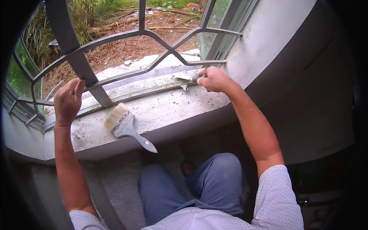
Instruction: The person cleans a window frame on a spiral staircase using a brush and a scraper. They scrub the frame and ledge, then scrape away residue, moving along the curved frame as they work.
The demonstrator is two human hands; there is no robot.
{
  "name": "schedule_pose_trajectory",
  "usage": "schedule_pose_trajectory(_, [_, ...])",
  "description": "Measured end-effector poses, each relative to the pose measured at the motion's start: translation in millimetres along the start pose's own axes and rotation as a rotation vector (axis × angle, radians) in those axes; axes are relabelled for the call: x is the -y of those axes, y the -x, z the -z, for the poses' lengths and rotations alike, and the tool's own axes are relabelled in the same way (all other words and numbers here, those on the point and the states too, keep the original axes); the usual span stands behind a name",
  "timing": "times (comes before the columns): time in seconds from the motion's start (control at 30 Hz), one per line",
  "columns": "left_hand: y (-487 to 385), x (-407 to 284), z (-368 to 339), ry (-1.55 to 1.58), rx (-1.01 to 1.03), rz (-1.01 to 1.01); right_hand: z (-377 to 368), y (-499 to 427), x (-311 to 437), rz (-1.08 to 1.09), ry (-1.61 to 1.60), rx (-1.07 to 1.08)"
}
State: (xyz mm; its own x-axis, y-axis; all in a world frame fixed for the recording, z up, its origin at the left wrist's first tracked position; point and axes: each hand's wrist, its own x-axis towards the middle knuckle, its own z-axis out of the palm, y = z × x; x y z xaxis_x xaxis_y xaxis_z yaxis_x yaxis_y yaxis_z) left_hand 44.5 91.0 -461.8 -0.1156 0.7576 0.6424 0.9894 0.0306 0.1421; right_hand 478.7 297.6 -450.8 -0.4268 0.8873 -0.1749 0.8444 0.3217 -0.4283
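Observation:
My left hand (68,102) is closed around a bar of the grey metal window grille (126,75), close to the wide upright post (83,67). In my right hand (217,80) is a putty knife (185,77) by its dark handle. Its blade points left, over the debris-strewn window track (149,86) at the right end of the opening. A wide flat paintbrush (126,126) with pale bristles lies on the white windowsill (172,110) between my hands. Its grey, paint-stained handle juts past the sill's front edge.
Grey crumbs and dust dot the sill. Window sashes (210,46) stand swung outward on both sides. A plastered wall (267,34) bounds the opening at right. My bent knees (221,172) are below the sill. Outside is ground (129,51) covered with dry litter.

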Motion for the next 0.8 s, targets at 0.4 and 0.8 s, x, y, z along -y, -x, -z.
schedule_pose_trajectory(0.4, [-1.4, 3.9, -24.7, -0.172, -0.28, -0.128, -47.2, -3.7, -1.3, 0.334, 0.35, -0.306])
schedule_pose_trajectory(0.8, [4.3, 15.2, -26.5, -0.164, -0.259, -0.092, -67.0, -15.3, 25.1, 0.259, 0.328, -0.381])
